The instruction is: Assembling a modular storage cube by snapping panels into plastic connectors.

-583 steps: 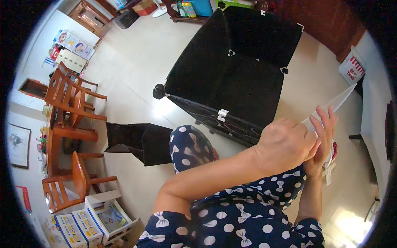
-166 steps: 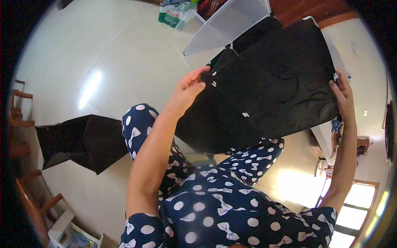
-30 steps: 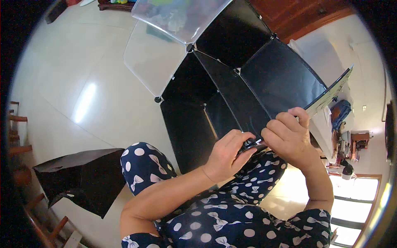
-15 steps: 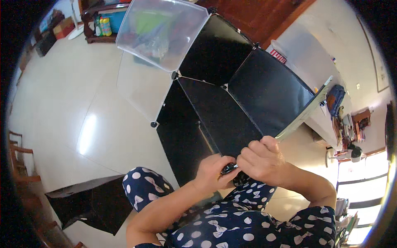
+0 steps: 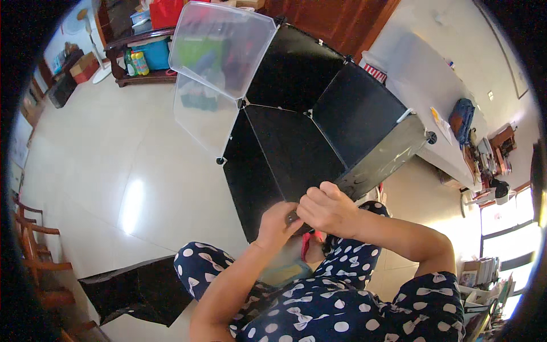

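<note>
A half-built cube storage rack of black panels (image 5: 296, 142) stands in front of me, joined at its corners by round black connectors. My left hand (image 5: 274, 225) is closed around one black connector (image 5: 292, 217) at the rack's near corner. Right beside it, my right hand (image 5: 329, 210) is a closed fist at the near corner of a loose-looking, shiny dark panel (image 5: 384, 159), which slants away to the right. Another connector (image 5: 432, 137) sits at that panel's far end. Two clear doors (image 5: 222, 51) hang out on the rack's left side.
More black panels (image 5: 137, 290) lie on the floor to my left. Wooden chairs (image 5: 43, 245) line the left edge. At the back stands a wooden cabinet (image 5: 128, 82) with bottles. A covered table (image 5: 424, 85) with a bag is on the right.
The right-hand panel has tilted from nearly edge-on to showing its broad shiny face. Both hands have shifted slightly left and up, still together at the corner.
</note>
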The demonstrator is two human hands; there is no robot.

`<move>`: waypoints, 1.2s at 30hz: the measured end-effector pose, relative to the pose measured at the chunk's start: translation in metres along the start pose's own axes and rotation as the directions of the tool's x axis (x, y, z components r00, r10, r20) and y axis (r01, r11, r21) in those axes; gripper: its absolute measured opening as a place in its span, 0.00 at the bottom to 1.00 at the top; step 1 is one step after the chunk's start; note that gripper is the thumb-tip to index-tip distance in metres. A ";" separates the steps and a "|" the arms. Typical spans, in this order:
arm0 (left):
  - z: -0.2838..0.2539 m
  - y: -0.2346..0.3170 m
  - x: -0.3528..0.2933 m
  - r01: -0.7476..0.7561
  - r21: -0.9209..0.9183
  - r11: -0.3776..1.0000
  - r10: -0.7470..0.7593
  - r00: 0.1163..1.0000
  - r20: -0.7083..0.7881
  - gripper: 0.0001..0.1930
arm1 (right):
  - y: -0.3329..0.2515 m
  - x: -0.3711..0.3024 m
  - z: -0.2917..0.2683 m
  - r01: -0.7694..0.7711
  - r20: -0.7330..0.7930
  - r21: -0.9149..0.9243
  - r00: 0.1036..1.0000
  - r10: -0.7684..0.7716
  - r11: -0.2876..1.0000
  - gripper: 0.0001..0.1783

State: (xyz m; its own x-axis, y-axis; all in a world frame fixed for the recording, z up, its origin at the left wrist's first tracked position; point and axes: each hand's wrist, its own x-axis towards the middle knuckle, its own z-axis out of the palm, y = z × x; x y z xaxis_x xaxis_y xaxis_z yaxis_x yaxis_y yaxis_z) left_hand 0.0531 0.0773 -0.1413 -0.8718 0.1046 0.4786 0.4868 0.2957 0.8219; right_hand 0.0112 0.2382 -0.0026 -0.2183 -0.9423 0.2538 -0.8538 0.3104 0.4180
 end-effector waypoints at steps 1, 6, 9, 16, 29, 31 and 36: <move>0.004 -0.009 -0.005 0.006 -0.008 1.000 -0.006 0.999 -0.035 0.17 | -0.004 -0.002 0.012 0.020 -0.014 -0.015 1.000 -0.020 1.000 0.04; 0.013 -0.019 -0.012 0.242 -0.046 0.969 -0.238 0.968 0.085 0.17 | -0.015 -0.018 0.049 0.074 0.019 -0.036 0.997 -0.073 0.997 0.04; 0.016 -0.032 -0.014 0.198 0.030 0.980 -0.200 0.971 0.131 0.19 | -0.012 -0.030 0.066 0.144 0.069 -0.061 0.988 -0.139 0.988 0.04; 0.009 -0.029 -0.005 0.191 0.130 0.973 -0.220 0.935 0.278 0.18 | 0.013 -0.097 0.118 0.002 0.305 0.006 0.952 -0.004 1.000 0.04; -0.159 0.011 0.067 0.125 0.668 0.733 0.265 0.853 -0.450 0.34 | 0.061 -0.153 0.119 -0.359 0.588 -0.186 0.705 0.397 0.914 0.07; -0.201 0.025 0.075 0.207 0.797 0.567 0.380 0.792 -0.477 0.37 | 0.063 -0.153 0.122 -0.401 0.639 -0.218 0.631 0.441 0.890 0.09; -0.284 0.032 0.063 0.467 0.840 0.275 0.104 0.855 -0.509 0.37 | 0.064 -0.151 0.144 -0.495 0.594 -0.300 0.572 0.566 0.815 0.11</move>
State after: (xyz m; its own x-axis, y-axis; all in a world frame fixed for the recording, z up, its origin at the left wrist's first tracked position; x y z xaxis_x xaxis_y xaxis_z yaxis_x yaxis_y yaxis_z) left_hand 0.0298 -0.1766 0.0027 -0.6662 -0.3631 0.6514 -0.3202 0.9281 0.1898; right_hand -0.0782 0.3826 -0.1399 -0.8888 -0.4374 -0.1365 -0.4460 0.7573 0.4771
